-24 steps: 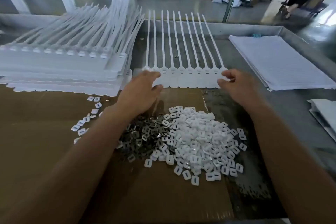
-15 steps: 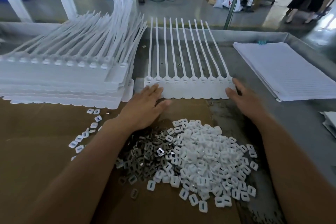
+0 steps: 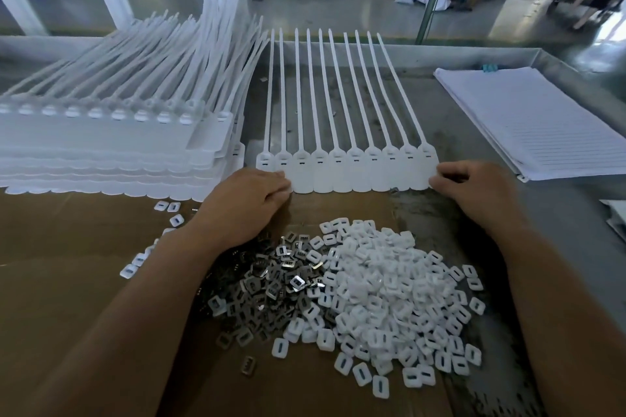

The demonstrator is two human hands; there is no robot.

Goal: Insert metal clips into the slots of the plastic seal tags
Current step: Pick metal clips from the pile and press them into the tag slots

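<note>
A strip of white plastic seal tags (image 3: 342,173) lies flat on the table, tails pointing away from me and slots showing near the heads. My left hand (image 3: 250,200) curls over the strip's near left corner and hides it. My right hand (image 3: 474,189) pinches the near right corner with bent fingers. In front of my hands lies a heap of metal clips (image 3: 271,284), dark and shiny. It merges on its right with a larger heap of white plastic caps (image 3: 389,288). Neither hand touches the clips.
A tall stack of tag strips (image 3: 111,142) fills the left side. A stack of lined white sheets (image 3: 528,118) sits at the right. Brown cardboard (image 3: 67,281) covers the near table, with loose caps (image 3: 169,213) scattered on it. The metal table rim (image 3: 474,52) runs along the back.
Half a second ago both hands lay flat beside the strip's near corners. Now their fingers are curled onto those corners.
</note>
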